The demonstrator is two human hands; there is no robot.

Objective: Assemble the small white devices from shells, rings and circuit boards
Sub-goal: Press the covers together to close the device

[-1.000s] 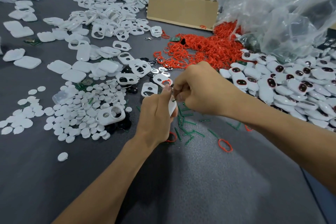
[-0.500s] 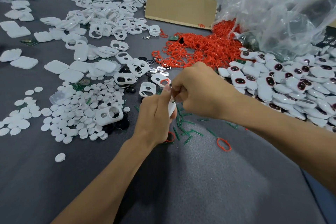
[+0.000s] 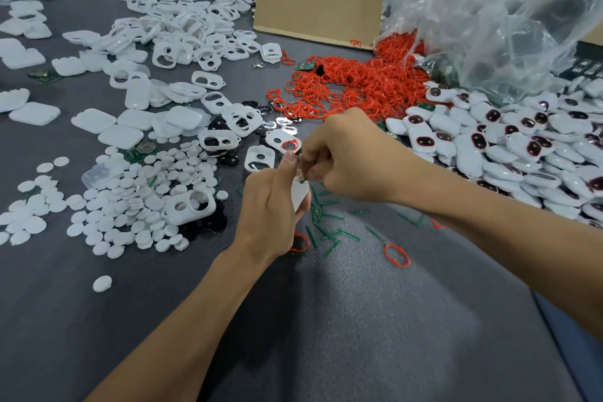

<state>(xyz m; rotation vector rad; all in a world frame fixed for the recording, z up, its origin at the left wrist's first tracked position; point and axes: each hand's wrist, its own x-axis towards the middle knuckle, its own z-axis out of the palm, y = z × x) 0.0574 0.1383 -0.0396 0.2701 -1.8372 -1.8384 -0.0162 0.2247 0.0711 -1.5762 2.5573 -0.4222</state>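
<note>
Left hand (image 3: pixel 272 209) is wrapped around a white shell (image 3: pixel 299 194), holding it just above the table (image 3: pixel 375 320). Right hand (image 3: pixel 354 157) is curled up tight, pinching the shell's top end. Big heap of red rings (image 3: pixel 359 85) sits behind them.

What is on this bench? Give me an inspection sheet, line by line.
Surface: dark grey mat covers the bench.
Job's things: white shells heaped far left; red rings piled centre; assembled devices heaped right; circuit board beside white discs.
Clutter: green strips and a loose red ring near the grips.
Grips: left grip holds a white shell; right grip curled at its top edge, what it pinches hidden.
Cables: nothing seen.
Surroundings: cardboard box and clear plastic bag at the back.
</note>
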